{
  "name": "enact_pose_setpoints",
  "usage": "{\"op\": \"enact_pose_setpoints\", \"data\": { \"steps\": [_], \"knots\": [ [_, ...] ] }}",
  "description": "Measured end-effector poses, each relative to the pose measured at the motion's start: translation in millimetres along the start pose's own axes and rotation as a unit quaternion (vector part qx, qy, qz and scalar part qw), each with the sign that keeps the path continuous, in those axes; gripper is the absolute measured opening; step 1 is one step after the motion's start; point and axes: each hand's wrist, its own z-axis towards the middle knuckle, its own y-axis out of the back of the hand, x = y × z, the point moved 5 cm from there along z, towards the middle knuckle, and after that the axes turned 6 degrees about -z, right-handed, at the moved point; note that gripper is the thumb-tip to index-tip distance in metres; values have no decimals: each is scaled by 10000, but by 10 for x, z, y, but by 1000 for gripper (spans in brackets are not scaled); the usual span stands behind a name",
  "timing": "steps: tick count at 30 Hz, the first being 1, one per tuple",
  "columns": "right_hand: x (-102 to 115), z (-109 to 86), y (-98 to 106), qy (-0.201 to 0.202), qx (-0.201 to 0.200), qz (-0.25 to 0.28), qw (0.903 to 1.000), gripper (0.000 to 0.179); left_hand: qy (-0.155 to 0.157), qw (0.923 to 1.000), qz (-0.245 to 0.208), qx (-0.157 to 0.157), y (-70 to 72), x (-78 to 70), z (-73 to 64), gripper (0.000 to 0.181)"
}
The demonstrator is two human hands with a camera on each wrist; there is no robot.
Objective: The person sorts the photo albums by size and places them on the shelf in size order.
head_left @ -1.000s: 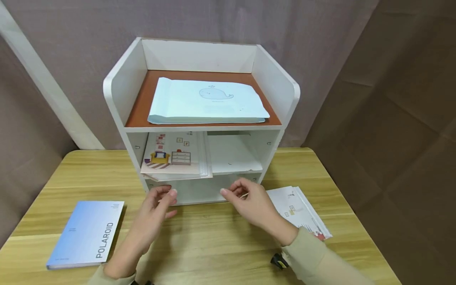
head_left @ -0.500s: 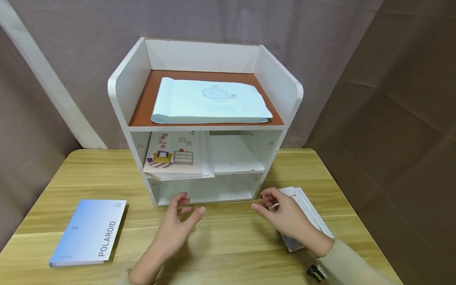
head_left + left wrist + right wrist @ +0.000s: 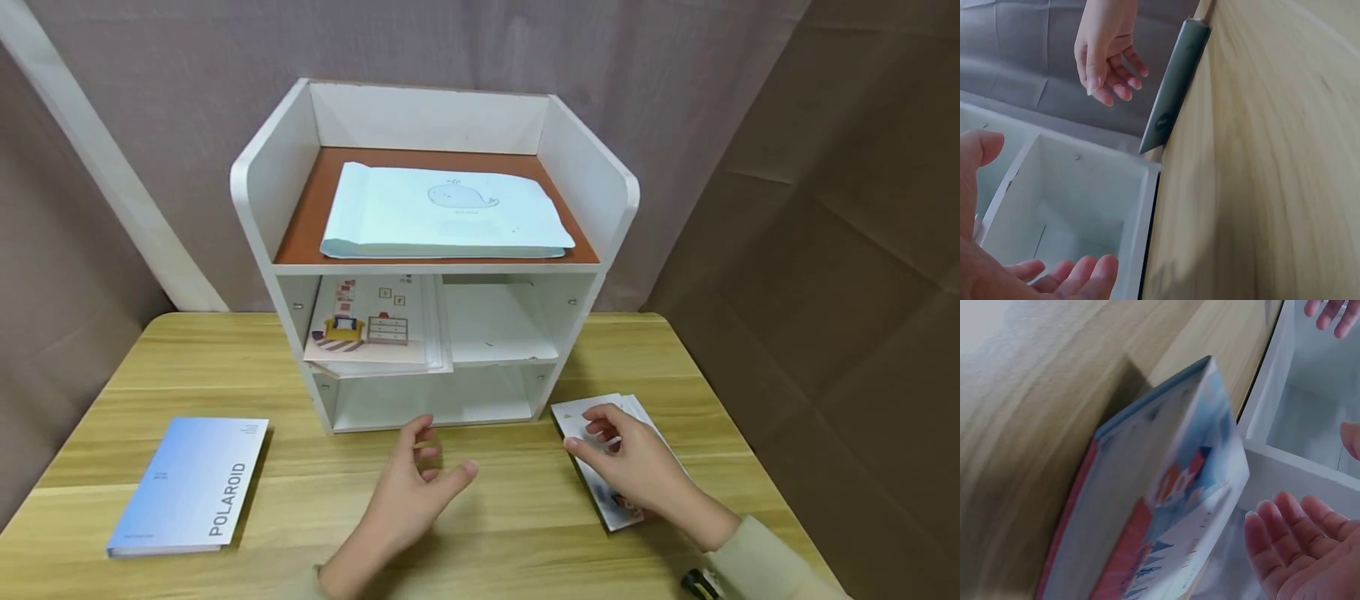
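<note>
My left hand (image 3: 416,492) is in front of the shelf unit (image 3: 431,269), above the table, fingers relaxed and thumb apart, holding nothing. Over the stack at the right, my right hand (image 3: 637,462) hovers with loosely bent fingers. Beneath it lies a thick hardcover book (image 3: 592,492), partly hidden by that hand; a white album (image 3: 651,425) shows behind it. The right wrist view shows the same book (image 3: 1166,506), its cover printed in blue and red, with a gap between it and my right hand (image 3: 1310,556).
A blue-white POLAROID album (image 3: 187,487) lies on the left of the wooden table (image 3: 225,358). On the unit's top is a pale blue whale-print album (image 3: 450,212). Illustrated albums (image 3: 375,325) jut past the middle shelf's front edge. A black device (image 3: 699,583) is at the right cuff.
Both hands have moved right, away from the shelf front; the right one is now over the book on the right, the left one is nearer the table's middle. The albums stay put.
</note>
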Motion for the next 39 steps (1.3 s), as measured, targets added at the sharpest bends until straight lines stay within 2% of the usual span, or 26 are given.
{"op": "enact_pose_setpoints", "data": {
  "steps": [5, 14, 19, 23, 29, 34, 39],
  "knots": [
    [-70, -7, -11, 28, -19, -16, 10000, 55, -5, 9999, 36, 98, -111, 47, 30, 90],
    [-325, -31, 14, -339, -76, -218, 9992, 63, -97, 9996, -35, 269, -310, 113, 20, 90],
    [-449, -30, 40, -412, -173, -491, 9978, 75, -181, 9984, -6, 543, -457, 121, -15, 89],
    [-527, -53, 37, -561, -166, -622, 9963, 83, -76, 9967, 187, 792, -545, 165, -61, 91],
    [-627, -65, 30, -817, -173, -698, 9941, 87, -43, 9955, 212, 924, -628, 194, -102, 95],
    [-695, -61, 23, -965, 3, -872, 9915, 96, -2, 9936, 177, 1113, -777, 218, -124, 95],
    [-772, -83, -33, -981, 391, -1180, 9874, 108, 6, 9921, 164, 1244, -952, 256, -112, 96]
  ]
}}
